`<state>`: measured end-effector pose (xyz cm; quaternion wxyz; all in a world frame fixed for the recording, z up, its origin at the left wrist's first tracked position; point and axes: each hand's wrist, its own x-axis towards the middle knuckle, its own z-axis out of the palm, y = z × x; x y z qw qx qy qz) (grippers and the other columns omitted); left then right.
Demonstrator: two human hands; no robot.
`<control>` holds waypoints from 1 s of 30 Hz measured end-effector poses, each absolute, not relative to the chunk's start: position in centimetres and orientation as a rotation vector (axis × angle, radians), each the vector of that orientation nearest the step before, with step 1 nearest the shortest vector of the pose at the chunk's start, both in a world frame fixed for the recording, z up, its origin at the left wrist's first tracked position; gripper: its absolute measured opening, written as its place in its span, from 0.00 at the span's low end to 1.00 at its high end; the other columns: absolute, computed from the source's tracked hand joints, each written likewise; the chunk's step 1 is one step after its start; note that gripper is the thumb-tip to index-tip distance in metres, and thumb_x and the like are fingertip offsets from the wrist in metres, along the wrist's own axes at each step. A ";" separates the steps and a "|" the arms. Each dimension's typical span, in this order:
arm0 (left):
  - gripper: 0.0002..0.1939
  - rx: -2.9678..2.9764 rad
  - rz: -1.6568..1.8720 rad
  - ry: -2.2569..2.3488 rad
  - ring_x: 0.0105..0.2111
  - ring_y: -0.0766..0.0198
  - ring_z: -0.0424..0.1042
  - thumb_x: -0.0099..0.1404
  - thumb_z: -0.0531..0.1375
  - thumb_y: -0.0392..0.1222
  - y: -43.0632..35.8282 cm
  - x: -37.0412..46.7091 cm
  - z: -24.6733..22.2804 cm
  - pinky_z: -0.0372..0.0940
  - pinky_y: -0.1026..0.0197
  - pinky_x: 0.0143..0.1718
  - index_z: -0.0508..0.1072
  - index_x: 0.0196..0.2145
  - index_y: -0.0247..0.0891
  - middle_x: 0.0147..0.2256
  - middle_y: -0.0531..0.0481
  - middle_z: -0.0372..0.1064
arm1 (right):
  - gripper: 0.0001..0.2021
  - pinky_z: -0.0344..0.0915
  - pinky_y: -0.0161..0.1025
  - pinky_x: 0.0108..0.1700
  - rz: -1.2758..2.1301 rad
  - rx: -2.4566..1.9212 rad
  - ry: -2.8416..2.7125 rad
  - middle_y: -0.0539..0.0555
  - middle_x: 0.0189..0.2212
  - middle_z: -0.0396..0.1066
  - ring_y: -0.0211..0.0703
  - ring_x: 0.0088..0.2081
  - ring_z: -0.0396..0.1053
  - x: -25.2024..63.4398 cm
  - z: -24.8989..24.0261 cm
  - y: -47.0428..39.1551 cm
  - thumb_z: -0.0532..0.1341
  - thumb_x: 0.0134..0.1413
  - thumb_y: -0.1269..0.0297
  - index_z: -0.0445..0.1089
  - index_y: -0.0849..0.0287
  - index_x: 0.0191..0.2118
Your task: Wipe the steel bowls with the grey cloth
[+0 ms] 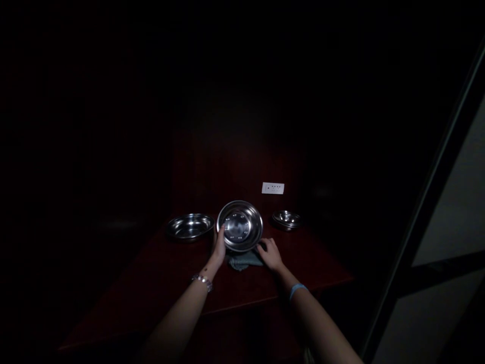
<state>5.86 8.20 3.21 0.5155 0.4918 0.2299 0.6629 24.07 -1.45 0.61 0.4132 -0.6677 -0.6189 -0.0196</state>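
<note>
A round steel bowl [238,227] is held tilted above the dark red table, its inside facing me. My left hand [219,246] grips its left side, with the thumb over the rim. My right hand [270,254] is at the bowl's lower right, fingers bent beside the rim and over the end of a grey-green cloth [245,260]. The cloth lies under the bowl; whether my right fingers pinch it or the rim is too dark to tell.
A wide steel basin [190,227] stands left on the table [242,298]. Smaller stacked steel bowls [287,219] stand at the right. A white socket plate [273,188] is on the back wall. A framed panel [435,212] rises at the far right.
</note>
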 end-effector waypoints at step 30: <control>0.23 1.278 1.629 0.700 0.58 0.56 0.64 0.65 0.56 0.50 9.2 4.4 2.4 0.55 0.54 0.62 0.68 0.56 0.41 0.57 0.46 0.67 | 0.29 0.65 0.39 0.44 -0.015 -1.418 -0.989 0.60 0.37 0.76 0.46 0.40 0.70 24.5 1.7 -4.6 0.47 0.60 0.43 0.74 0.64 0.39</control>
